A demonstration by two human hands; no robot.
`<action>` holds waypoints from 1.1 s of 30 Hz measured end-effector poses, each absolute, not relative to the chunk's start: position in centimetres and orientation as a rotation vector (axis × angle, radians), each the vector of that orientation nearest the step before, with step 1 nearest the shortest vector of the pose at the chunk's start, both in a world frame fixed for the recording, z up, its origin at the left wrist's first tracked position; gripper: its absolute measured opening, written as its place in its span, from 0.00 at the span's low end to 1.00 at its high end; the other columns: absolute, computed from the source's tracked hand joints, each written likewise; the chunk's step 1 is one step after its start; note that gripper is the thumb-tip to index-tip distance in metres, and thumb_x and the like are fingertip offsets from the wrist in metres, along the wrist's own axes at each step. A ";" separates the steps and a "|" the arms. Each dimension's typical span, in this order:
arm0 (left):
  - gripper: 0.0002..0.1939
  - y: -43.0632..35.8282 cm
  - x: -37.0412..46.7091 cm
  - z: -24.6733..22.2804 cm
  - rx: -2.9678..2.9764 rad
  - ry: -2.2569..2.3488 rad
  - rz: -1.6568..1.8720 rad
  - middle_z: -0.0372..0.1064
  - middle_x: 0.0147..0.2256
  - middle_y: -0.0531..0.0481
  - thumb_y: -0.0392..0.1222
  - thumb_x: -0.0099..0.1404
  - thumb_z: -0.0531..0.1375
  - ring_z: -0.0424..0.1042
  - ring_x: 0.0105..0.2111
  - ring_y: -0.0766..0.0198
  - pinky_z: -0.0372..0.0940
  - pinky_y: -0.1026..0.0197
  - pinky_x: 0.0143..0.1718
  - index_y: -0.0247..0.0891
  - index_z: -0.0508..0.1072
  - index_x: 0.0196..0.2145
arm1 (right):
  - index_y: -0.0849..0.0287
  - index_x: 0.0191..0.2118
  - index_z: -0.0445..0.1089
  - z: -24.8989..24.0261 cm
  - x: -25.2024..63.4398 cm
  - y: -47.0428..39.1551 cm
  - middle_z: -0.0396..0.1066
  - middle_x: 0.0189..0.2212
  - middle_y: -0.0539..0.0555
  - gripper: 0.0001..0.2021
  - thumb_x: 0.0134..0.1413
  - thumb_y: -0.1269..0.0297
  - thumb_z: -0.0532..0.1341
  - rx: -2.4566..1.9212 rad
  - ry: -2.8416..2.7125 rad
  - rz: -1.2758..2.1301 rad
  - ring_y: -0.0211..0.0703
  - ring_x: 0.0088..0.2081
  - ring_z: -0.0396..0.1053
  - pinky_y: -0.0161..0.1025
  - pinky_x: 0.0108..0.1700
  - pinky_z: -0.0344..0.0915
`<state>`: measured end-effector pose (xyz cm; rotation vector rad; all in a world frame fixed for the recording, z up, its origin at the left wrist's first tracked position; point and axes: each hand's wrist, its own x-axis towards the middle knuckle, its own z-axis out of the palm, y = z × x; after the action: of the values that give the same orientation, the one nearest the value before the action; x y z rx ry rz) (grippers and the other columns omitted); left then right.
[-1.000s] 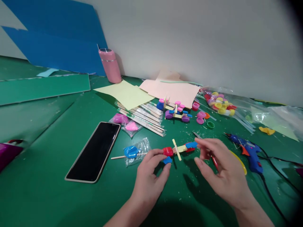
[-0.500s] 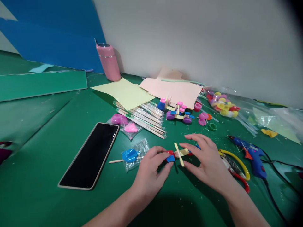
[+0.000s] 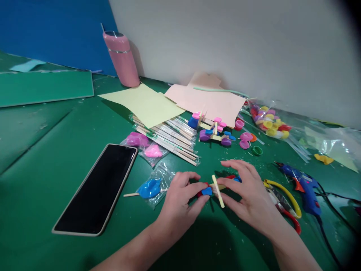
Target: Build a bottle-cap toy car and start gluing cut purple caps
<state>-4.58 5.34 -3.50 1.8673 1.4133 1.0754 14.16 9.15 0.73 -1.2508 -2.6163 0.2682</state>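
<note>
A small toy car of pale craft sticks with red caps and blue clay is held just above the table, a pale yellow crosspiece (image 3: 218, 191) standing out from its middle. My left hand (image 3: 179, 199) pinches its left end, thumb and forefinger at the blue clay piece (image 3: 207, 191). From the other side my right hand (image 3: 248, 195) closes thumb and forefinger on the stick body beside the crosspiece; its upper fingers are bent over the red and blue right end. Fingers hide part of the car. Left of my hands lies bagged blue clay (image 3: 149, 188) with a stick.
A phone (image 3: 96, 192) lies at left. Behind are wrapped sticks (image 3: 169, 141), yellow paper (image 3: 143, 103), finished-looking toy cars (image 3: 214, 133) and a bag of coloured caps (image 3: 270, 122). Pliers (image 3: 293, 199) and a corded blue glue gun (image 3: 306, 188) lie at right. A pink bottle (image 3: 122, 60) stands behind.
The view has shifted slightly. My right thumb and forefinger have closed in on the car's body near the crosspiece; my left hand keeps its pinch.
</note>
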 end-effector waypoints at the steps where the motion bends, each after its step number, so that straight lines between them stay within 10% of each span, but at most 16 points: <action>1: 0.08 5.4 -4.6 -3.5 1.864 1.406 1.074 0.67 0.36 0.43 0.35 0.55 0.58 0.65 0.35 0.58 0.63 0.54 0.36 0.38 0.75 0.34 | 0.51 0.37 0.71 0.7 14.1 9.2 0.56 0.51 0.54 0.08 0.49 0.64 0.59 -1.249 -2.612 0.273 0.54 0.53 0.50 0.53 0.50 0.54; 33: 0.09 5.5 -3.7 -2.7 1.843 1.447 0.971 0.67 0.36 0.45 0.33 0.52 0.58 0.64 0.37 0.57 0.61 0.53 0.37 0.38 0.73 0.33 | 0.54 0.37 0.70 0.8 13.5 9.0 0.56 0.52 0.55 0.08 0.49 0.66 0.58 -1.218 -2.612 0.341 0.54 0.53 0.50 0.54 0.52 0.52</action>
<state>-3.69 5.53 -2.71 1.8433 1.4472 0.9708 13.55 9.01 0.79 -1.2177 -2.6123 0.3411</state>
